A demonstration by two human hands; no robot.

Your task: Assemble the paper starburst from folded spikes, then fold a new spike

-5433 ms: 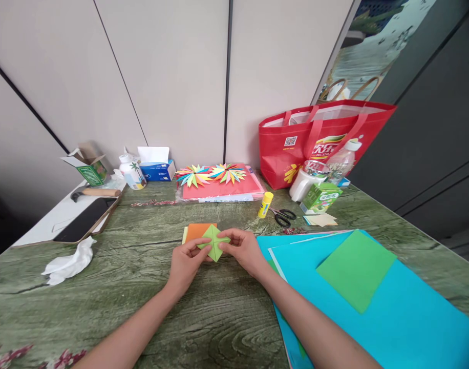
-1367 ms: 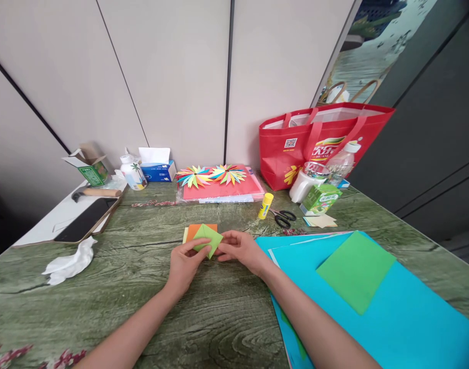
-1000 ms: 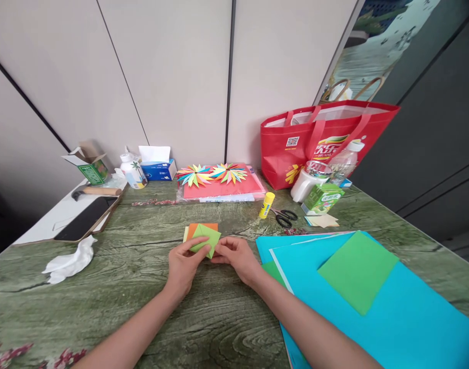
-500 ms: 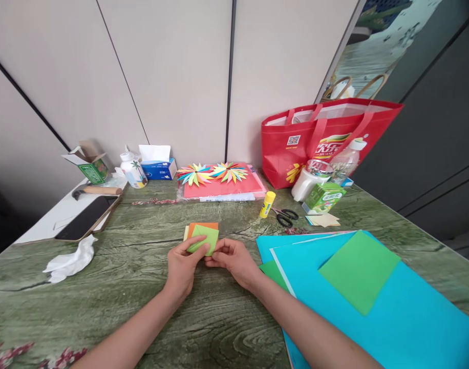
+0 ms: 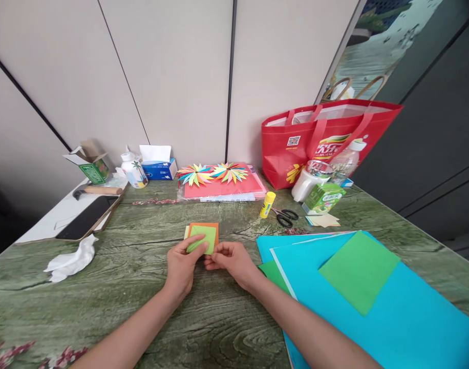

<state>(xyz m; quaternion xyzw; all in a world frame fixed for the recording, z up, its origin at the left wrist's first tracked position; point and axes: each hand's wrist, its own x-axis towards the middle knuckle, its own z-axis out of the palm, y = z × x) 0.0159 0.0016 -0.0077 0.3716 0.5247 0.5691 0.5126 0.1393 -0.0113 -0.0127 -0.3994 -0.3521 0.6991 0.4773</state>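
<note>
My left hand (image 5: 184, 264) grips a small light-green folded paper square (image 5: 204, 237) between thumb and fingers, at the middle of the table. Beneath and behind that square lie an orange paper square (image 5: 215, 226) and the edge of a pale yellow one (image 5: 186, 232). At the square's lower right corner is my right hand (image 5: 232, 261), its thumb and fingertips pinched together. Whether those fingertips hold the corner or only touch it is hard to make out.
Large blue sheets (image 5: 334, 328) with a green square (image 5: 360, 271) lie right. Beyond are a yellow glue stick (image 5: 267, 205), scissors (image 5: 284, 217), a red bag (image 5: 280, 154) and paper stars (image 5: 229, 173). Left stand a bottle (image 5: 133, 170), hammer (image 5: 102, 190), phone (image 5: 86, 219) and crumpled tissue (image 5: 73, 261).
Both hands stay nearly in place. The light-green square has turned slightly and sits a little lower and to the left, and my right fingertips have shifted slightly at its lower corner.
</note>
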